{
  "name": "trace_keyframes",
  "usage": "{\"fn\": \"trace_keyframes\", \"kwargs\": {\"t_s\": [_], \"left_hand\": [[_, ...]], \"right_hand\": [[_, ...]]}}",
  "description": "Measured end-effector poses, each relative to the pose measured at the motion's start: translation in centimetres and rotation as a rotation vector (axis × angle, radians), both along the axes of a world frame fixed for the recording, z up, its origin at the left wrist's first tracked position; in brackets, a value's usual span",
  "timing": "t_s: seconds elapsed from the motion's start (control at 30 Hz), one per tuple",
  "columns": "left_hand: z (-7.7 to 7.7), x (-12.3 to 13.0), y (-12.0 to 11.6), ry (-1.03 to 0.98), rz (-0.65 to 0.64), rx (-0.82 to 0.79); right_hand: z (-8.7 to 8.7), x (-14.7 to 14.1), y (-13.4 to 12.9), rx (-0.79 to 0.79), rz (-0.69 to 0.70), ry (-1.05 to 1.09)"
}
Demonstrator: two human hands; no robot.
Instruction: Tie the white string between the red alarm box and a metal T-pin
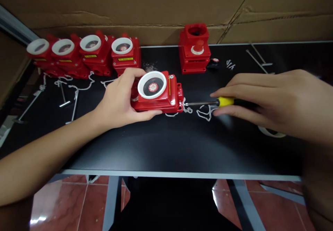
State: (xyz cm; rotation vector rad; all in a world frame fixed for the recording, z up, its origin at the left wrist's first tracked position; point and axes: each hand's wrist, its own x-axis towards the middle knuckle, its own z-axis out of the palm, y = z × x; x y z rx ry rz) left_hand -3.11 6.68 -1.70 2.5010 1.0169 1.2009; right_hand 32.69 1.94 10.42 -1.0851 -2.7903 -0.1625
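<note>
Screwdriver [225, 101] sits between right fingers [240, 89], red box [157, 103] between left fingers [134, 73].

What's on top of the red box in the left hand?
On the red box: white ring around a dark disc, yellow label, two silver screws. The left hand covers part of its left end; what lies beneath cannot be seen.

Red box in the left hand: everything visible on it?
The red box looks like glossy plastic. A white ring surrounds a dark round window with a red-and-white centre; a yellow strip runs beside it. Window up, right corners screwed, end flange holed. The left hand wraps its left end; the screwdriver points at its right end, contact unclear.
</note>
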Motion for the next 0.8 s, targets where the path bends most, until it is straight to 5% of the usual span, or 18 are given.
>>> {"fn": "trace_keyframes", "kwargs": {"t_s": [0.8], "left_hand": [[0.17,-0.32,-0.36,-0.006,0.07,-0.061]], "right_hand": [[0.42,-0.25,-0.01,0.14,0.152,-0.076]]}}
